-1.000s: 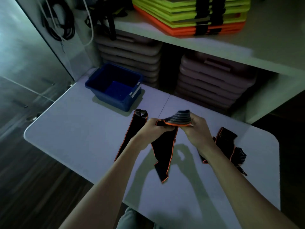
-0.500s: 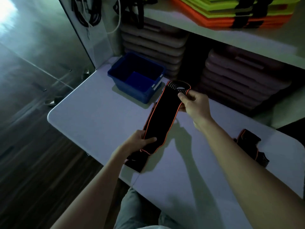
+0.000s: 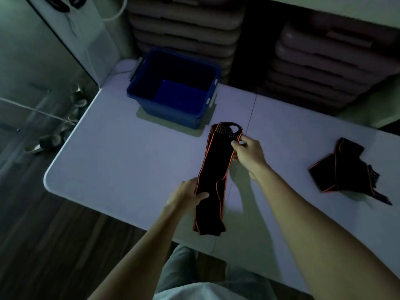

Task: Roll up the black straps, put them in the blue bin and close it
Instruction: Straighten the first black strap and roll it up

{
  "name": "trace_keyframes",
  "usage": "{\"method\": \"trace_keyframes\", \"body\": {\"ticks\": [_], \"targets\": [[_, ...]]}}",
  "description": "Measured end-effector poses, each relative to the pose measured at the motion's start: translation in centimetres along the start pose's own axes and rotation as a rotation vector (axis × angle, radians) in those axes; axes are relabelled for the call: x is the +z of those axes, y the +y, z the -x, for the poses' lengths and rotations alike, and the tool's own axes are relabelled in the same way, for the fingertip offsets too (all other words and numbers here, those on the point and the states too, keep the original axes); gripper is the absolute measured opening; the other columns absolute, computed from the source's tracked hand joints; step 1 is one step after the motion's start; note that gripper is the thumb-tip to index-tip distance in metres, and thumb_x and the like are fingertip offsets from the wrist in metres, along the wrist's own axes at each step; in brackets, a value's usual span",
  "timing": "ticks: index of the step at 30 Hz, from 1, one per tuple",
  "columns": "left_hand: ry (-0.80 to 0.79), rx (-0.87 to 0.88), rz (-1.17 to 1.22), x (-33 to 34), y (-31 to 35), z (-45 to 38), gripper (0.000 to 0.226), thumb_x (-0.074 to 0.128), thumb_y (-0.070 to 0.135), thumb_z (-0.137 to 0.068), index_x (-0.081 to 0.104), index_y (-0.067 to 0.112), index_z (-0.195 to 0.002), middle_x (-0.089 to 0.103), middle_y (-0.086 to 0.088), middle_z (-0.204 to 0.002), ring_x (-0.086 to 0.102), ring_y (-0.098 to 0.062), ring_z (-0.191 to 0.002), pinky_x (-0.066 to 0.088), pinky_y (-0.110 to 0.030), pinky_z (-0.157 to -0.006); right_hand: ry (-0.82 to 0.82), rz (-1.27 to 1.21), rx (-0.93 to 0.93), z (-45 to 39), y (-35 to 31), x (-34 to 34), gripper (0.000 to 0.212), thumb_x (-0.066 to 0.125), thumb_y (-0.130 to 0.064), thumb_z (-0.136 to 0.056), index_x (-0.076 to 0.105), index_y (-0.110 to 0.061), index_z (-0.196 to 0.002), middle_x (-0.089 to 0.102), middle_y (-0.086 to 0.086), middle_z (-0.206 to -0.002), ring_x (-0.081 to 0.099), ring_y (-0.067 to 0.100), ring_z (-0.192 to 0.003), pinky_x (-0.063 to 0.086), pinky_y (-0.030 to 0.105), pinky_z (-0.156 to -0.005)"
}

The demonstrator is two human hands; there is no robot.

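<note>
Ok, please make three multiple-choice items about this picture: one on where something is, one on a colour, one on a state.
1. Where is the loose strap pile relative to the right hand?
A. to its right
B. inside the bin
C. on the floor

2. What colour is the edging on the held strap?
A. white
B. orange
C. green

3. The blue bin is:
A. lidded
B. full
C. open, no straps visible inside

Answers: 1 A, it lies on the table further right. 2 B, orange lines run along both edges. 3 C, the bare floor shows.

Matt black cloth strap [image 3: 213,178], smooth plastic blue bin [image 3: 164,109], smooth matt table [image 3: 121,152], wood-look floor [image 3: 54,245].
</note>
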State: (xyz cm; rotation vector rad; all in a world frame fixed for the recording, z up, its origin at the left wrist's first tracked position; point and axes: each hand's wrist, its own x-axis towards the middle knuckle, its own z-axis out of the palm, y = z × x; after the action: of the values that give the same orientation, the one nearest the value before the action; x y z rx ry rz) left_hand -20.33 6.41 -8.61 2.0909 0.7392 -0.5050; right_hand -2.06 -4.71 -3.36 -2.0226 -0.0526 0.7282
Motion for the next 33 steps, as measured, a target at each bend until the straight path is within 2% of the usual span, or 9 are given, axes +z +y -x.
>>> {"method": "trace_keyframes", "body": {"ticks": [3,5,7,11,14,18,23,29,33], "targets": [[0.118,-0.007,-0.122,-1.9,0.0,-1.2,0.053,0.063,0.060,-0.074,0.051,0.022,-0.111,0.058,0.001,-0.104,0.060,-0.022,-0.090,0.055,-0.044,-0.076,-0.028,0.024,0.048,-0.7,0.5,0.7,0.017,0.056,-0.023,-0.093,0.068,-0.011,-0.091,0.067,0.012,-0.086,0.063,0.031,-0.076,0.050,0.042,-0.073],[0.206,0.022,-0.091,-3.2,0.9,-2.4,0.048,0.063,0.052,-0.081,0.052,0.023,-0.117,0.056,0.002,-0.111,0.059,-0.021,-0.097,0.054,-0.044,-0.079,-0.043,0.023,0.077,-1.4,0.8,1.3,0.021,0.055,-0.023,-0.091,0.066,-0.005,-0.098,0.069,0.019,-0.102,0.066,0.037,-0.095,0.053,0.050,-0.088],[0.232,0.071,-0.012,-4.4,2.1,-4.0,0.045,0.062,0.043,-0.084,0.052,0.022,-0.122,0.058,0.003,-0.117,0.061,-0.019,-0.101,0.054,-0.040,-0.082,-0.065,0.037,0.093,-1.9,0.8,1.8,0.022,0.055,-0.021,-0.091,0.066,-0.004,-0.100,0.068,0.020,-0.108,0.064,0.035,-0.103,0.051,0.050,-0.094],[0.204,0.100,0.081,-5.6,4.4,-8.0,0.051,0.062,0.035,-0.088,0.051,0.015,-0.133,0.060,-0.004,-0.126,0.062,-0.023,-0.107,0.050,-0.033,-0.086,-0.069,0.047,0.118,-3.5,1.1,2.3,0.021,0.052,-0.015,-0.091,0.067,-0.003,-0.099,0.068,0.017,-0.091,0.063,0.026,-0.081,0.047,0.033,-0.071],[0.226,0.069,0.121,-5.8,5.8,-10.3,0.050,0.057,0.037,-0.093,0.050,0.010,-0.135,0.062,-0.009,-0.128,0.060,-0.026,-0.114,0.050,-0.036,-0.091,-0.021,0.106,0.124,-4.8,1.5,2.5,0.023,0.050,-0.018,-0.093,0.063,0.001,-0.091,0.062,0.013,-0.080,0.057,0.024,-0.076,0.040,0.031,-0.066],[0.300,0.041,0.094,-5.6,7.1,-12.2,0.035,0.055,0.036,-0.096,0.059,0.011,-0.120,0.069,-0.010,-0.112,0.064,-0.030,-0.102,0.054,-0.041,-0.082,0.170,0.146,0.083,-5.6,2.2,2.6,0.021,0.055,-0.026,-0.094,0.058,-0.005,-0.098,0.062,0.004,-0.087,0.056,0.017,-0.075,0.046,0.031,-0.071],[0.413,0.018,0.115,-5.0,7.7,-13.3,0.020,0.058,0.034,-0.092,0.065,0.016,-0.098,0.070,-0.003,-0.093,0.065,-0.027,-0.088,0.053,-0.037,-0.071,0.246,0.106,-0.057,-6.5,2.9,2.7,0.003,0.058,-0.016,-0.091,0.060,-0.016,-0.093,0.067,0.001,-0.081,0.060,0.010,-0.070,0.043,0.019,-0.060],[0.444,0.063,0.240,-4.1,8.0,-14.0,0.030,0.063,0.034,-0.088,0.065,0.024,-0.117,0.072,0.002,-0.110,0.064,-0.021,-0.103,0.054,-0.037,-0.086,0.282,0.169,-0.137,-8.6,3.2,3.1,0.003,0.063,-0.014,-0.086,0.064,-0.016,-0.088,0.068,0.008,-0.088,0.063,0.015,-0.074,0.046,0.020,-0.062],[0.447,0.071,0.261,-4.0,8.1,-14.7,0.022,0.061,0.026,-0.090,0.067,0.028,-0.111,0.073,0.002,-0.104,0.067,-0.017,-0.098,0.057,-0.040,-0.083,0.280,0.095,-0.104,-9.2,2.8,3.1,0.016,0.067,-0.012,-0.085,0.064,-0.012,-0.101,0.065,0.001,-0.085,0.060,0.014,-0.071,0.047,0.018,-0.063]]}}
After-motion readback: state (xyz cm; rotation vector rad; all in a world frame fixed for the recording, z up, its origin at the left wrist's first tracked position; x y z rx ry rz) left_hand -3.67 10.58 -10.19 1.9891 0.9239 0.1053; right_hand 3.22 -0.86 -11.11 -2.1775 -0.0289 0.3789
